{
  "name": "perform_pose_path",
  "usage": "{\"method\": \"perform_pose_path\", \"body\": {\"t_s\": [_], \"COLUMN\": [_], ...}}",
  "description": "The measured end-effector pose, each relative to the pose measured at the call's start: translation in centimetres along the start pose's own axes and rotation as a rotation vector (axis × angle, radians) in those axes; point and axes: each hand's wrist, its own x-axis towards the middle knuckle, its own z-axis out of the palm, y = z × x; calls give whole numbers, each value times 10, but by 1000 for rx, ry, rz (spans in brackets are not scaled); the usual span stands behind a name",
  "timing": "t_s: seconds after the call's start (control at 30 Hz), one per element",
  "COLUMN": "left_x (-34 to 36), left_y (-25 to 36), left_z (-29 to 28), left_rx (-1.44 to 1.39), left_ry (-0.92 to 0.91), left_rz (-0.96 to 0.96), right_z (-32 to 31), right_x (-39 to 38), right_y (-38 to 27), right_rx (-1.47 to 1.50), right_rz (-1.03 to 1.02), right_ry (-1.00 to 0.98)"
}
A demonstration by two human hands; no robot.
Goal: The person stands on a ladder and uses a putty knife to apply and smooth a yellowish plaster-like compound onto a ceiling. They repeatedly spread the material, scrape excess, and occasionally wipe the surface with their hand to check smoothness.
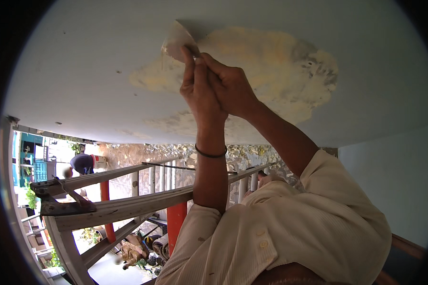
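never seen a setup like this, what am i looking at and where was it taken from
There is no machine here: a person works with two bare hands. This single picture comes from a wide fisheye camera on their head, so straight edges look bent. The left hand, with a dark band near its wrist, and the right hand together hold a thin scraper at a pale ceiling-like surface, which bears a yellowish patch. Lower down are a ladder and, farther off, another person.
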Motion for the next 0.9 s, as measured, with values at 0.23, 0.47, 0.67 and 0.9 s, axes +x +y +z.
{"method": "perform_pose_path", "body": {"t_s": [0.23,0.47,0.67,0.9], "left_x": [-34,-20,-20,-9], "left_y": [-28,-30,-30,-11], "left_z": [-18,-28,-36,-28], "left_rx": [135,211,412,252], "left_ry": [14,-11,-14,16], "left_rz": [-102,-78,-78,-28], "right_z": [7,18,21,30], "right_x": [-58,-52,-57,-31], "right_y": [32,42,49,29], "right_rx": [-69,-14,-94,-54], "right_rz": [42,90,-81,-7], "right_ry": [122,119,215,139]}}
